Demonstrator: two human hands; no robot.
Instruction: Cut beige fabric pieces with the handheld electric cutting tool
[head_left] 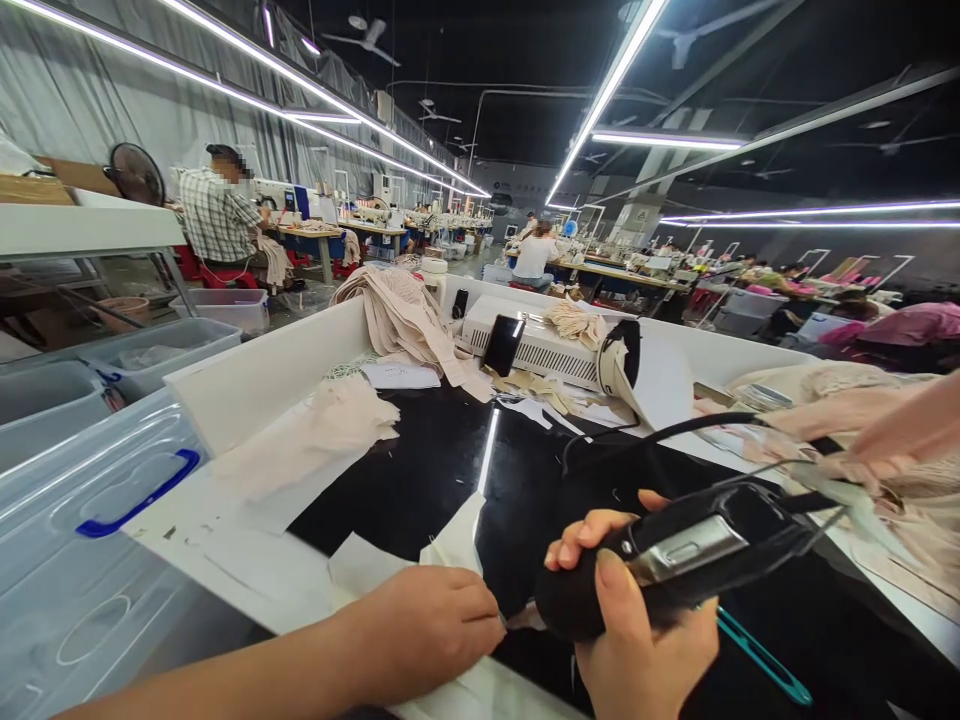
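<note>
My right hand point(637, 640) grips a black corded electric hand tool point(697, 555) with a silver panel on its upper side. The tool's rounded black end points left, close to the fingertips of my left hand point(424, 630). Those fingers are pinched together at the edge of a thin off-white piece point(459, 535), cloth or paper, I cannot tell which. Part of this piece lies under my left hand and forearm. The working tip of the tool is mostly hidden. Beneath both hands lies a glossy black tabletop panel point(427, 450).
A teal slender tool point(765, 655) lies right of my right hand. Behind are a phone point(504, 345), a white vented box point(532, 335), beige knit pieces point(409, 320) and scraps. Clear plastic bins point(112, 540) stand left. The tool's black cord point(675, 428) arches across the right side.
</note>
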